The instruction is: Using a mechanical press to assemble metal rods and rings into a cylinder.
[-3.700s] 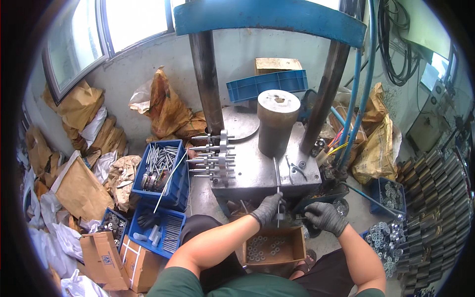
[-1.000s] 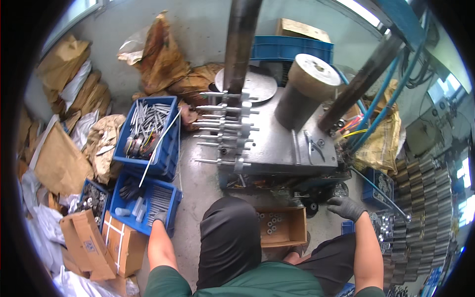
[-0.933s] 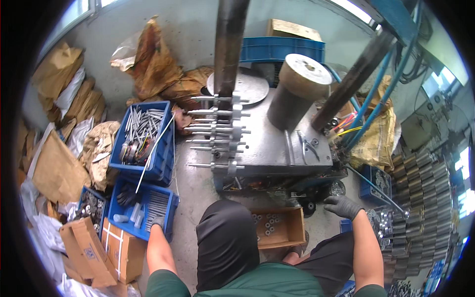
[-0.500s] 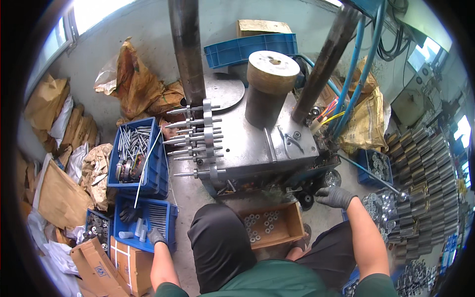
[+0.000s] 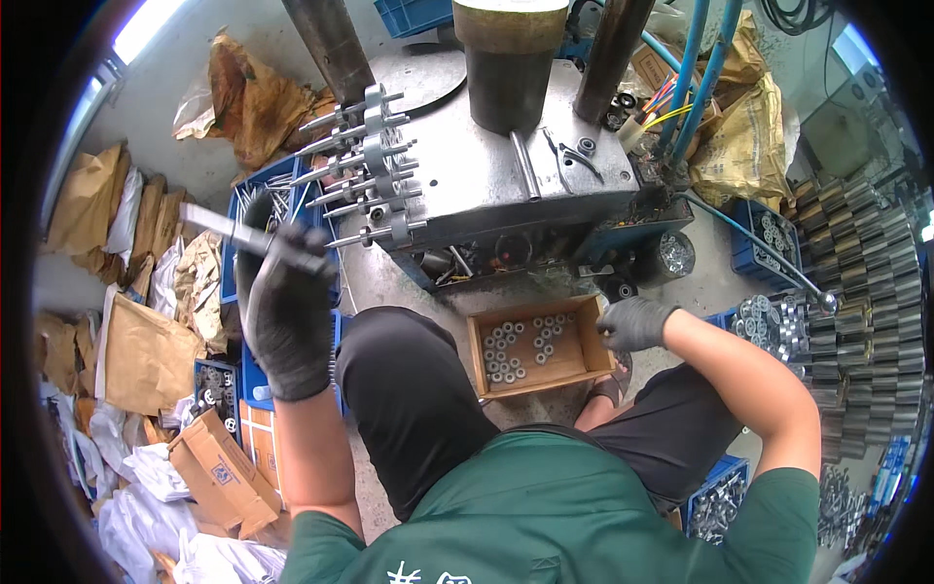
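Daylight falls from a window at the upper left onto a grey concrete floor (image 5: 170, 107) littered with crumpled brown paper sacks (image 5: 248, 92), flattened cardboard boxes (image 5: 219, 467) and blue plastic crates (image 5: 413, 12).

- The concrete floor (image 5: 175, 107) is carrying brown paper sacks (image 5: 146, 350) at left.
- Blue crates (image 5: 769, 234) are sitting right.
- A wooden box (image 5: 535, 346) is lying near the steel press bed (image 5: 477, 175).
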The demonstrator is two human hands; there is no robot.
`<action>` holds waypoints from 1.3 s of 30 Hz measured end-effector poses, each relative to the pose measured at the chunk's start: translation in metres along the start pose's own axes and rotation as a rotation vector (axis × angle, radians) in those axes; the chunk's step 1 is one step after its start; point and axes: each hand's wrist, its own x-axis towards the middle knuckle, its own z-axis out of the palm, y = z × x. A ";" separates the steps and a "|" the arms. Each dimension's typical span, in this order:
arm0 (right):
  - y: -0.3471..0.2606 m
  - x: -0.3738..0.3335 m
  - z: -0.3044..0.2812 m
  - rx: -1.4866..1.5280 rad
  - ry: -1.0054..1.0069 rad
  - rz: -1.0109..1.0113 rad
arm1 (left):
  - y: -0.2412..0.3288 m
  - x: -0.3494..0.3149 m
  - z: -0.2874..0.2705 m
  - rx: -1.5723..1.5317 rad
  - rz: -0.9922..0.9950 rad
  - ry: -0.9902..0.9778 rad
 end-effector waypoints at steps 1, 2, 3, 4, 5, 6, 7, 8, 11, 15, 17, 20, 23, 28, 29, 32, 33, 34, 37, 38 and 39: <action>-0.013 0.000 0.000 -0.088 -0.090 -0.040 | -0.010 0.011 0.037 0.055 -0.008 -0.072; -0.020 0.007 0.009 -0.135 -0.148 -0.056 | -0.023 0.019 0.072 -0.004 -0.052 -0.172; -0.028 0.021 0.021 -0.185 -0.202 -0.082 | -0.036 0.025 0.096 0.061 -0.078 -0.209; -0.034 0.036 0.034 -0.207 -0.216 -0.091 | -0.048 0.026 0.124 0.040 -0.172 -0.281; -0.033 0.048 0.051 -0.220 -0.236 -0.079 | -0.074 0.028 0.140 0.043 -0.264 -0.289; -0.041 0.067 0.059 -0.209 -0.212 -0.091 | -0.091 0.026 0.149 0.029 -0.346 -0.285; -0.050 0.087 0.065 -0.203 -0.187 -0.109 | -0.106 0.024 0.144 0.079 -0.396 -0.327; -0.058 0.110 0.073 -0.212 -0.183 -0.122 | -0.131 0.023 0.123 0.179 -0.429 -0.397; -0.046 0.166 0.126 -0.224 -0.203 -0.096 | -0.201 -0.006 0.092 0.374 -0.565 -0.238; -0.033 0.215 0.185 -0.219 -0.160 -0.045 | -0.212 -0.009 0.094 0.390 -0.806 -0.239; -0.045 0.221 0.198 -0.127 0.131 -0.025 | -0.220 -0.003 0.086 0.534 -0.686 -0.326; -0.034 0.237 0.229 0.063 0.059 -0.047 | -0.223 0.000 0.074 0.722 -0.559 -0.399; -0.007 0.254 0.278 -0.054 0.223 -0.099 | -0.224 0.002 0.078 0.788 -0.560 -0.396; -0.004 0.271 0.292 -0.161 0.094 -0.125 | -0.226 0.003 0.072 0.762 -0.653 -0.327; 0.017 0.266 0.305 -0.119 0.155 -0.047 | -0.229 0.004 0.083 0.744 -0.616 -0.363; -0.021 0.252 0.255 -0.080 0.125 -0.119 | -0.222 0.005 0.066 0.769 -0.617 -0.322; -0.039 0.238 0.218 -0.108 0.024 -0.198 | -0.214 0.005 0.061 0.749 -0.636 -0.287; -0.034 0.229 0.204 -0.109 0.015 -0.179 | -0.215 0.005 0.067 0.730 -0.639 -0.296; -0.012 0.209 0.176 0.129 -0.239 -0.092 | -0.220 0.008 0.083 0.593 -0.715 -0.318; -0.005 0.204 0.167 0.065 -0.159 -0.109 | -0.222 0.009 0.088 0.592 -0.703 -0.332; 0.003 0.198 0.157 -0.001 -0.079 -0.124 | -0.222 0.010 0.093 0.591 -0.691 -0.347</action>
